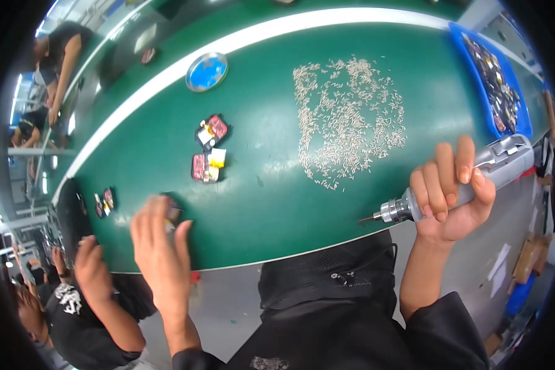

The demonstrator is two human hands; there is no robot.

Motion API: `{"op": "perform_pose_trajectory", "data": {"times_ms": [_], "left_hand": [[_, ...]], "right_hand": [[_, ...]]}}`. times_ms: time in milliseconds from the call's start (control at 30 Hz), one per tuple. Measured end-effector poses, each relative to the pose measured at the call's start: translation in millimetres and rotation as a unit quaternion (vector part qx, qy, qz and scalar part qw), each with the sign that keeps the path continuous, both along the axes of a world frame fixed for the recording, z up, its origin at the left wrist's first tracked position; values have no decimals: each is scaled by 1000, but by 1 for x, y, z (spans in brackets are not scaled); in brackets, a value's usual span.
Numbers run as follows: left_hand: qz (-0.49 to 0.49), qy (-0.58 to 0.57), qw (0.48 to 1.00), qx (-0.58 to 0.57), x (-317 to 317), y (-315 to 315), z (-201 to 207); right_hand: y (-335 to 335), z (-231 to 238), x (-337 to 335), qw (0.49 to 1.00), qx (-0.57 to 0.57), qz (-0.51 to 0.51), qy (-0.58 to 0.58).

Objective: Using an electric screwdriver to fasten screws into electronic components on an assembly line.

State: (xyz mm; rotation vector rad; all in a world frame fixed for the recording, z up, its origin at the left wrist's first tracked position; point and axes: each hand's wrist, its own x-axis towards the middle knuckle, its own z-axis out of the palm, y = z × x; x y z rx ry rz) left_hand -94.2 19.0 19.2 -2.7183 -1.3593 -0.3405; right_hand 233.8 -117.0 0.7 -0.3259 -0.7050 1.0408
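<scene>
My right hand (453, 191) is wrapped round a grey electric screwdriver (505, 161), whose thin bit points left over the table's near edge. My left hand (157, 243) is at the near left of the green table (259, 216), fingers stretched and thumb apart. Behind its fingers and thumb shows a small dark device (172, 211), mostly hidden; whether the hand touches it I cannot make out. Farther back lie two small black and red assemblies with white and yellow parts, one nearer (206, 166) and one farther (213, 131).
Many small pale pins or screws (351, 123) are spread over the table's middle right. A round dish (207, 72) with a blue inside stands at the back. At far right is a blue tray (459, 43) of dark parts. A co-worker's hand (92, 268) is left of mine, near more small assemblies (106, 202).
</scene>
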Motion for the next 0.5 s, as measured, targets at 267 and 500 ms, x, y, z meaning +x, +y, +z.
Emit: {"op": "perform_pose_trajectory", "data": {"times_ms": [267,500], "left_hand": [[-194,-153,969,-14,102,34,0],[-275,-154,949,-34,171,75,-17]], "right_hand": [[-9,-25,-14,984,-98,-73,131],[-8,-27,-17,983,-77,-36,164]]}}
